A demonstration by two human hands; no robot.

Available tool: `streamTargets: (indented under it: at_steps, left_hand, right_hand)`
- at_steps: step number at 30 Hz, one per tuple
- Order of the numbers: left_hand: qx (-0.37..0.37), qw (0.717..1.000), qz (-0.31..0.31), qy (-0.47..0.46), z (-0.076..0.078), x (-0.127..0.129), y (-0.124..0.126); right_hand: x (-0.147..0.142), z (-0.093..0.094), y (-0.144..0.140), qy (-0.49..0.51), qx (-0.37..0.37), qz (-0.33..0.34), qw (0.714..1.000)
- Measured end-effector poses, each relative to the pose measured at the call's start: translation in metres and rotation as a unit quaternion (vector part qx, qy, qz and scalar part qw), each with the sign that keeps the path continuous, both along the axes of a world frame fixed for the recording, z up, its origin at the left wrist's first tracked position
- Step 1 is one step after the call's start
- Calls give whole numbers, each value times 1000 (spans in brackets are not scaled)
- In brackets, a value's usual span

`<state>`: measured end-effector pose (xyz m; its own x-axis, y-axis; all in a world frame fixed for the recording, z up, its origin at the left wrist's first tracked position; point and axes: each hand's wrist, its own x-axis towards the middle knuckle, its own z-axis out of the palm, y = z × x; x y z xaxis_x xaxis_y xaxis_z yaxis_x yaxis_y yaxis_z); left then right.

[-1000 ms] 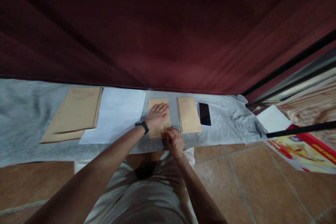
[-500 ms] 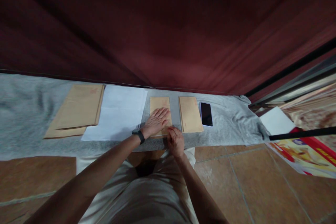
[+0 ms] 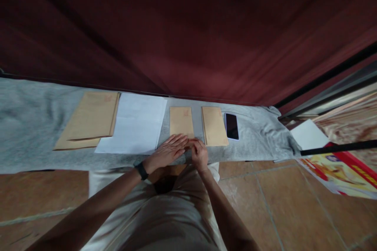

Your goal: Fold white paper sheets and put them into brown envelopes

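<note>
In front of me a small brown paper envelope [image 3: 180, 119] lies flat on a grey cloth. My left hand [image 3: 168, 151], with a dark watch on its wrist, rests flat across the envelope's near end, fingers stretched to the right. My right hand [image 3: 199, 153] is closed, its fingers pinched at the near right corner of the same envelope and almost meeting the left fingertips. The hands hide the envelope's near edge. Just right of it lies a small stack of similar envelopes [image 3: 215, 126].
White paper sheets [image 3: 132, 125] lie to the left, partly over larger brown envelopes [image 3: 94, 115]. A phone [image 3: 232, 126] lies right of the small stack. Dark red cloth [image 3: 188, 47] hangs along the far edge. At the right are black bars [image 3: 338, 149] and a colourful box [image 3: 338, 174].
My left hand has slid toward me, from the envelope's middle to its near end, baring the upper part. The right hand stays at the near right corner. The view has shifted slightly.
</note>
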<state>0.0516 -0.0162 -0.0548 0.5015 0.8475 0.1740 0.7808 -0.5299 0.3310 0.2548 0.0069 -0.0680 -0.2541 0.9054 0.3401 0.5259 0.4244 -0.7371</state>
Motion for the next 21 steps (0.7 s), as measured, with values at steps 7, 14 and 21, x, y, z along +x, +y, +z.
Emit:
streamTargets:
  at_steps: [7,14,21]
  left_hand:
    - [-17,999,6,-50,3,-5,-24]
    - [49,991,104,-64,0,10,-48]
    - [78,988,126,-39,1,14,-46]
  right_hand:
    - [0,12,35,140,-82,-48,986]
    - [-38,21,71,29,-33,67,997]
    - [-71,12,79,-212,37,115,970]
